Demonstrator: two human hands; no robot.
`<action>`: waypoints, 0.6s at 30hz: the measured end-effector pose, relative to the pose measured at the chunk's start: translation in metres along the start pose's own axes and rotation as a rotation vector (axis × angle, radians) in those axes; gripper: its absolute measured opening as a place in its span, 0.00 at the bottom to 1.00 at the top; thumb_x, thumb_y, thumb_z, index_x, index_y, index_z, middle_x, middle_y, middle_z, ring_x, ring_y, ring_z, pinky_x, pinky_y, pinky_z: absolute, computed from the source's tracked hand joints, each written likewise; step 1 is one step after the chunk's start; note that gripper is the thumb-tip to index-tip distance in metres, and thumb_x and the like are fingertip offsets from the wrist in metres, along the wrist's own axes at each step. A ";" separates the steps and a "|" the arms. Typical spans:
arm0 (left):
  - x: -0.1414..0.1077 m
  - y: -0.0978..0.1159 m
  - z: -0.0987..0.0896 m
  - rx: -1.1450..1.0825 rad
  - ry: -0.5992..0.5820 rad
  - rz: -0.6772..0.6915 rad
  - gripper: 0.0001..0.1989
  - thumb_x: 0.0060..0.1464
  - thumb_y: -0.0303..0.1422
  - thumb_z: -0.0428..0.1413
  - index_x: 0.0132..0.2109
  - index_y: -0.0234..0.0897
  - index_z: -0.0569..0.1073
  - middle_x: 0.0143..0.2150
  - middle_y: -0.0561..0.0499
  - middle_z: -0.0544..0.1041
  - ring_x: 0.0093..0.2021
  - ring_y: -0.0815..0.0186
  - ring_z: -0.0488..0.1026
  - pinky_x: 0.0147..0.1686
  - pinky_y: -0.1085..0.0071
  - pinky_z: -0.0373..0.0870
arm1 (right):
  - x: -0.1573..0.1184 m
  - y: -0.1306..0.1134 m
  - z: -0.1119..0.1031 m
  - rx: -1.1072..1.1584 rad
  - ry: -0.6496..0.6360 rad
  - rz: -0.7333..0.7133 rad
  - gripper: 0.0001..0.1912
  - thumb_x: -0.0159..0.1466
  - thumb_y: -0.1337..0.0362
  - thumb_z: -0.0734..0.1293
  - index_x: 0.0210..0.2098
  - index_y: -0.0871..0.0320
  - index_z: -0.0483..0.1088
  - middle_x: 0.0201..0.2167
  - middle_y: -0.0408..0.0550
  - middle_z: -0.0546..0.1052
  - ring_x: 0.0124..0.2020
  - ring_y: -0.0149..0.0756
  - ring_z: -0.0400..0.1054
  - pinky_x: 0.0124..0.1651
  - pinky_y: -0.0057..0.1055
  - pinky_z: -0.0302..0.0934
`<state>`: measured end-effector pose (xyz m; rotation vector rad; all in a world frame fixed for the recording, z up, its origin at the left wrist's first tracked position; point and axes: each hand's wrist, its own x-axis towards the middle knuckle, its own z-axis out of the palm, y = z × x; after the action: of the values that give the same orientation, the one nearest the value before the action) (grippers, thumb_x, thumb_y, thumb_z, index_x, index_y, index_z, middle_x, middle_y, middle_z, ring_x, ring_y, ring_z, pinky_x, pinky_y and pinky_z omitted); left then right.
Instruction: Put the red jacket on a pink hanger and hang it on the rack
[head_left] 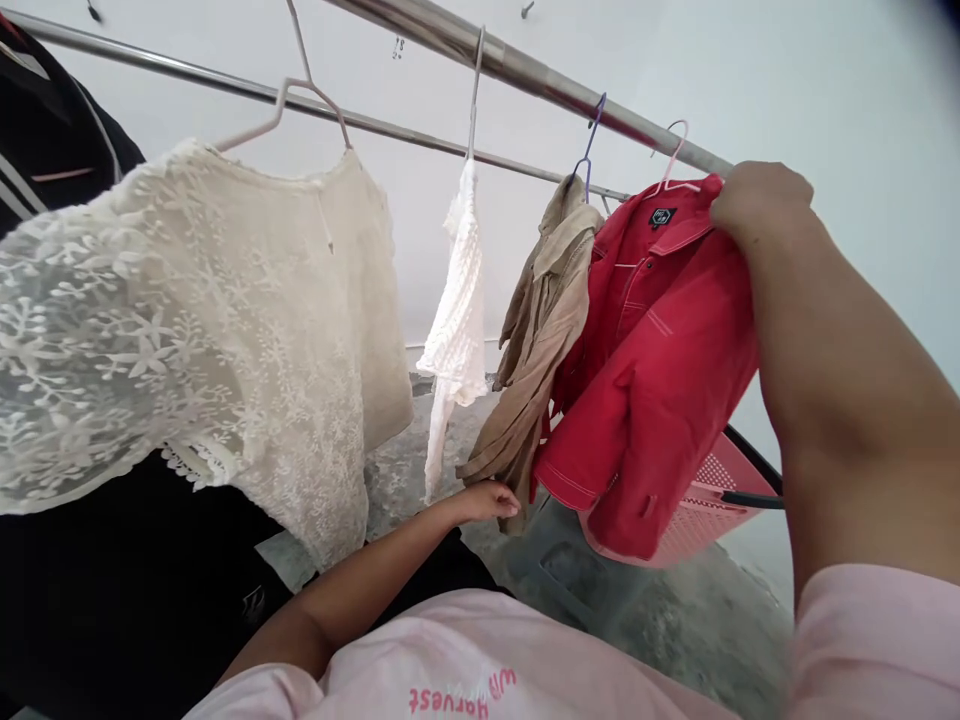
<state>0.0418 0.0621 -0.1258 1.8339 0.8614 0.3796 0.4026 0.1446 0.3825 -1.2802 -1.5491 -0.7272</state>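
A red jacket hangs from a pink hanger on the metal rail. My right hand is closed on its shoulder, close to the rail; the fingertips are hidden behind the hand. Left of the jacket, a brown shirt hangs on a purple hanger. My left hand is low, at the lower end of the brown shirt, with its fingers curled together. Whether it pinches the cloth cannot be made out.
A white lace top and a narrow white garment hang farther left. Dark clothes are at the far left. A pink basket stands behind the jacket. A second rail runs along the wall.
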 end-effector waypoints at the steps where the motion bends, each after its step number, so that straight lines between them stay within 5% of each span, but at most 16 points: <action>1: 0.001 -0.001 0.002 -0.022 -0.009 -0.003 0.11 0.54 0.33 0.59 0.43 0.33 0.79 0.39 0.49 0.81 0.40 0.65 0.75 0.43 0.71 0.68 | -0.007 -0.001 0.002 -0.037 -0.102 0.096 0.42 0.59 0.38 0.49 0.08 0.70 0.58 0.31 0.69 0.76 0.46 0.39 0.75 0.44 0.38 0.61; 5: 0.008 0.005 0.009 -0.096 -0.028 0.010 0.20 0.54 0.36 0.60 0.52 0.33 0.75 0.44 0.47 0.79 0.41 0.66 0.74 0.45 0.70 0.68 | -0.033 -0.010 0.007 -0.113 -0.366 0.368 0.41 0.58 0.44 0.44 0.15 0.77 0.64 0.41 0.67 0.76 0.54 0.41 0.69 0.46 0.39 0.57; 9: 0.010 0.016 0.014 -0.142 -0.038 0.035 0.28 0.54 0.36 0.60 0.61 0.34 0.68 0.49 0.45 0.76 0.42 0.67 0.73 0.47 0.68 0.67 | -0.059 -0.031 0.003 -0.012 -0.376 0.406 0.38 0.56 0.47 0.46 0.24 0.83 0.64 0.52 0.69 0.69 0.59 0.49 0.61 0.42 0.42 0.52; 12: 0.009 0.020 0.016 -0.182 -0.032 0.041 0.32 0.52 0.37 0.62 0.63 0.35 0.66 0.48 0.45 0.75 0.40 0.66 0.74 0.46 0.67 0.67 | -0.083 -0.050 -0.004 -0.053 -0.387 0.374 0.39 0.55 0.49 0.56 0.44 0.87 0.64 0.55 0.70 0.68 0.59 0.47 0.63 0.38 0.35 0.55; 15: 0.009 0.020 0.016 -0.201 -0.014 0.014 0.33 0.51 0.39 0.62 0.63 0.36 0.66 0.50 0.45 0.75 0.40 0.67 0.73 0.45 0.68 0.67 | -0.112 -0.061 -0.003 -0.024 -0.388 0.351 0.47 0.54 0.54 0.66 0.63 0.80 0.53 0.53 0.65 0.70 0.54 0.39 0.69 0.37 0.27 0.58; 18: 0.010 0.018 0.020 -0.170 -0.012 -0.020 0.33 0.52 0.41 0.62 0.63 0.36 0.66 0.54 0.43 0.74 0.44 0.65 0.73 0.47 0.68 0.68 | -0.147 -0.064 0.013 0.267 -0.350 0.263 0.48 0.60 0.57 0.66 0.69 0.77 0.40 0.50 0.63 0.72 0.44 0.30 0.73 0.38 0.28 0.60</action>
<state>0.0683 0.0520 -0.1191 1.6680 0.8140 0.4157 0.3354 0.0832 0.2502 -1.4217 -1.6444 -0.1256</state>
